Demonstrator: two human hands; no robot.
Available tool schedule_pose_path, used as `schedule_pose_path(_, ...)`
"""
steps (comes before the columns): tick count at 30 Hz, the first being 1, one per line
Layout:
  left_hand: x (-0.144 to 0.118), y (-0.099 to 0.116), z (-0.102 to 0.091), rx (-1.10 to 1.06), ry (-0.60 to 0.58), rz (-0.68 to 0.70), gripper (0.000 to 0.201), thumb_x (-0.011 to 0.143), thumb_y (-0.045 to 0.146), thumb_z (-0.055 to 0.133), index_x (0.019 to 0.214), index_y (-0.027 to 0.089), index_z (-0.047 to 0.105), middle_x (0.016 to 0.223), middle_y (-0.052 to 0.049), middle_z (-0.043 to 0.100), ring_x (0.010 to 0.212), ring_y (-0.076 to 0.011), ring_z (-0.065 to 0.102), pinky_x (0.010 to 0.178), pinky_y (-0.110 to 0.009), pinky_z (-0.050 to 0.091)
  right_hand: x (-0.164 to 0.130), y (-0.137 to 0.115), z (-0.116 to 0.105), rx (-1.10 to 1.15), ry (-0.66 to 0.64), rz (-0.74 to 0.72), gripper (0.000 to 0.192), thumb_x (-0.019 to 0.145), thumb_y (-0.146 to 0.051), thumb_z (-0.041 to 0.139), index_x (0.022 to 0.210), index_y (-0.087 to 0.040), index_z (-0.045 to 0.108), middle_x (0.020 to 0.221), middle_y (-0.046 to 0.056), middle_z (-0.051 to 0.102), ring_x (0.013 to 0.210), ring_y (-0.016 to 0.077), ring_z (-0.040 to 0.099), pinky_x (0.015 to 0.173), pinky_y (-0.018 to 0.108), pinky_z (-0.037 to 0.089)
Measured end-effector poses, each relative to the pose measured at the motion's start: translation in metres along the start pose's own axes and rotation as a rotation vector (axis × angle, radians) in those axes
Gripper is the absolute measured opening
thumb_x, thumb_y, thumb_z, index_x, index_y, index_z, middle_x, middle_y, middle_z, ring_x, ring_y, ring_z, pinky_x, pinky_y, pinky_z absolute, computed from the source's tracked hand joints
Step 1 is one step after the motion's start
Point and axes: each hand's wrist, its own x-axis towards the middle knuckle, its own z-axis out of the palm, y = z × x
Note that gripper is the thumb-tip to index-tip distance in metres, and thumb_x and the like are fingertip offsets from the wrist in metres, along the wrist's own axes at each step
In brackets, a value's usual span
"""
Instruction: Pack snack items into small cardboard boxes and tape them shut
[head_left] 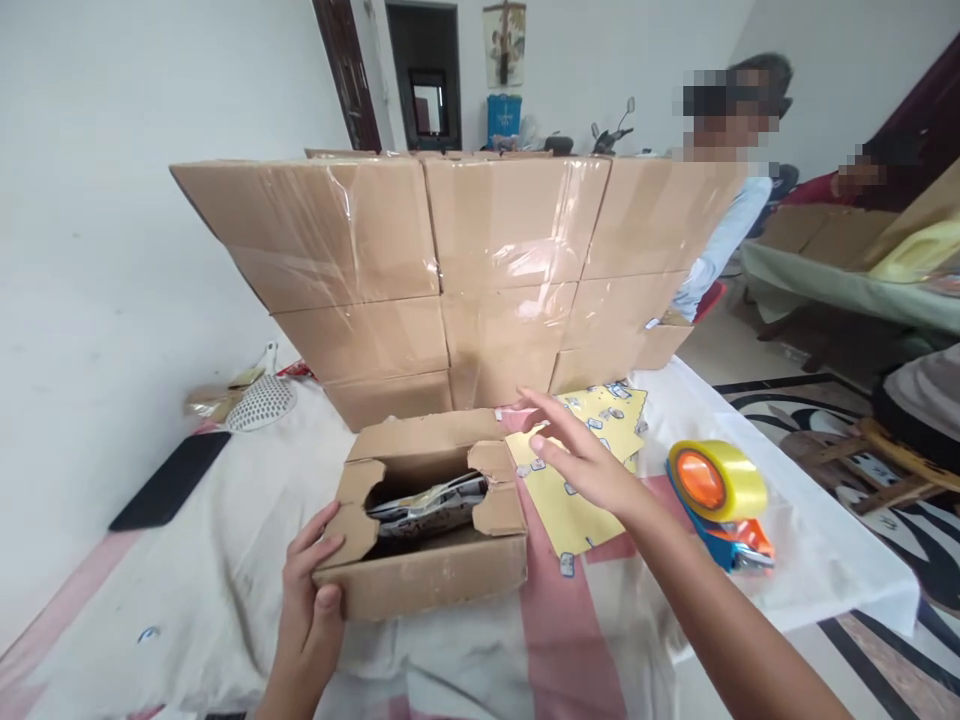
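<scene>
Your left hand grips the near-left corner of the small carton, near centre of the table. Right hand hovers spread, empty. Risk: flaps spring open, the packet snags, the tape dispenser is far right.

Left hand curled, gripping — right hand outstretched, fingers spread

Flaps of the open carton hide most of its contents.
</scene>
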Motion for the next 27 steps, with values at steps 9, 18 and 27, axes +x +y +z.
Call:
schedule_pose_path(9,0.004,0.002,0.018,0.056,-0.202,0.202,0.105,0.077,0.096,0.042,0.153,0.024,0.043,0.160,-0.021,0.042,0.143,-0.0375,0.048,0.114,-0.052,0.043,0.005,0.072,0.044,0.425,0.262,0.101,0.064,0.094,-0.058,0.069,0.150,-0.034,0.051,0.157,0.008,0.051,0.148,0.0273,0.044,0.125,0.050,0.034)
schedule_pose_path(18,0.017,0.055,0.062,-0.072,0.278,-0.411,0.020,0.098,0.041,0.061,0.104,0.022,0.064,0.121,-0.006,0.065,0.118,-0.0237,0.061,0.107,-0.040,0.046,-0.003,0.076,0.055,0.640,0.380,-0.213,0.046,0.104,-0.038,0.060,0.149,-0.037,0.053,0.105,0.001,0.071,0.116,0.0213,0.063,0.113,0.044,0.040)
schedule_pose_path(27,0.054,0.098,0.056,0.479,0.139,0.284,0.035,0.083,0.007,0.072,0.114,0.023,0.070,0.128,-0.012,0.066,0.123,-0.0288,0.061,0.108,-0.045,0.046,-0.007,0.078,0.051,0.568,0.401,-0.178,0.025,0.106,-0.031,0.052,0.129,-0.028,0.062,0.101,0.002,0.072,0.106,0.0201,0.065,0.105,0.040,0.044)
